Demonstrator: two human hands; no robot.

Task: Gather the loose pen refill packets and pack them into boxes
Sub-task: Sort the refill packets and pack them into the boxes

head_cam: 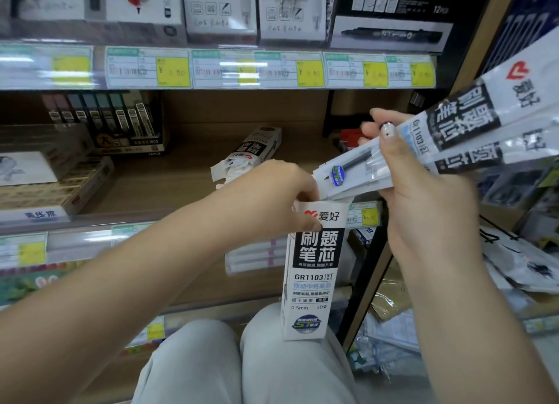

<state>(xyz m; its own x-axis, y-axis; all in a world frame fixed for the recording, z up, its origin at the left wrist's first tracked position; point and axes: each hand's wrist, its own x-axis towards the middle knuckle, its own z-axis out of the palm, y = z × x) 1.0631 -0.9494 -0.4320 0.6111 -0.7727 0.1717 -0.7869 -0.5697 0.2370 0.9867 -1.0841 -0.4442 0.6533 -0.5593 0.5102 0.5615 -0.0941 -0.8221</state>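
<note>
Shelving [187, 149] of stationery stood before us, a second opened box [251, 152] lying on it. Our left hand [272, 198] gripped the upright box [314, 267] by its open top, seemingly to steady the mouth, while our right hand [423, 198] clasped a fanned bundle of refill packets [423, 137], lower ends angled just beside that opening.

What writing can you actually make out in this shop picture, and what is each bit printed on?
"爱好", "刷题笔芯", "GR1103 ST", "0.5mm": upright refill box in the left hand.
"GR1103 ST", "爱好": refill packets in the right hand.
"¥": yellow price tags; the amounts are blurred.
"12": black pen carton.
"100%": pencil lead display.
Smaller print: unreadable.
</note>
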